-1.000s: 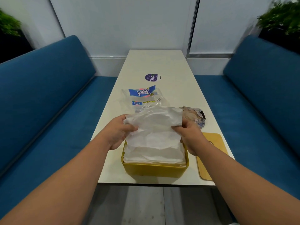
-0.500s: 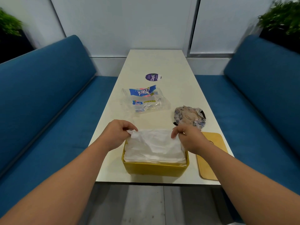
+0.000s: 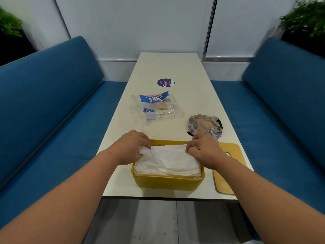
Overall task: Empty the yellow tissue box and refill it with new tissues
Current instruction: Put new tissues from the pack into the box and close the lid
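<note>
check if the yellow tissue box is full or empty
Full: white tissues fill the yellow tissue box to its rim, and its lid lies beside it.

Soft white paper tissues (image 3: pixel 167 161); glossy clear plastic wrapper (image 3: pixel 156 107); smooth matt table (image 3: pixel 175 67).

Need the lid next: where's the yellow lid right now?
In the head view the yellow lid lies flat at the table's near right corner, just right of the yellow tissue box and partly under the right hand.

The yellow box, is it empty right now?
No, the yellow box is filled to the rim with white tissues, and both hands pinch the top sheet at its far corners.
</note>
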{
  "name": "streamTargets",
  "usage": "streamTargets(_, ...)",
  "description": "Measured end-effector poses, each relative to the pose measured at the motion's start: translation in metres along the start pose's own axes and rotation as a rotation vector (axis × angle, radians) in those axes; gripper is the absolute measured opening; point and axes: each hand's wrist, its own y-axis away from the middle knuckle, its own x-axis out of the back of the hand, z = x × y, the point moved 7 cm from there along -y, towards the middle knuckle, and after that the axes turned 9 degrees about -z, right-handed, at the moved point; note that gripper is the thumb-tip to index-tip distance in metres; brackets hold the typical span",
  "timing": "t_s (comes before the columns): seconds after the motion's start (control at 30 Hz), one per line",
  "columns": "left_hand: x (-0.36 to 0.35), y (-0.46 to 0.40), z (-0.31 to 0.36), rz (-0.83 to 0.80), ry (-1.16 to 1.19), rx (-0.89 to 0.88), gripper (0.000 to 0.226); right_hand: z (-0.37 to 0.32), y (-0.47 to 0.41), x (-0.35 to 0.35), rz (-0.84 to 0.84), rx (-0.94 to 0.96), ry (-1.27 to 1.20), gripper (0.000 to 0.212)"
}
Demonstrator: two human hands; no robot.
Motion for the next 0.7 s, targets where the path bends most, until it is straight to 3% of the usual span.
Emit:
streamTargets(0.13, 0.003, 0.0, 0.016, 0.028, -0.153, -0.127, 0.027, -0.027, 0.006, 0.002, 0.157, 0.223, 0.099, 0.018)
streamTargets(0.2, -0.002, -0.003, 0.029, -0.001, -0.302, -0.186, 0.027, -0.042, 0.003, -0.012, 0.046, 0.297, 0.072, 0.02)
streamTargets(0.3, -0.017, -0.007, 0.034, -0.11, -0.43, -0.182, 0.029, -0.044, -0.004, -0.037, -0.144, 0.222, 0.116, 0.028)
streamTargets(0.4, -0.022, -0.008, 0.03, -0.172, -0.507, -0.116, 0.029, -0.038, -0.003, -0.046, -0.156, 0.167, 0.176, 0.03)
streamTargets(0.53, -0.016, -0.007, 0.047, -0.084, -0.369, -0.182, 0.027, -0.042, -0.002, -0.045, -0.114, 0.175, 0.164, 0.031)
streamTargets(0.7, -0.037, -0.009, 0.042, -0.221, -0.21, -0.111, 0.024, -0.043, -0.009, -0.054, -0.149, 0.13, 0.217, 0.033)
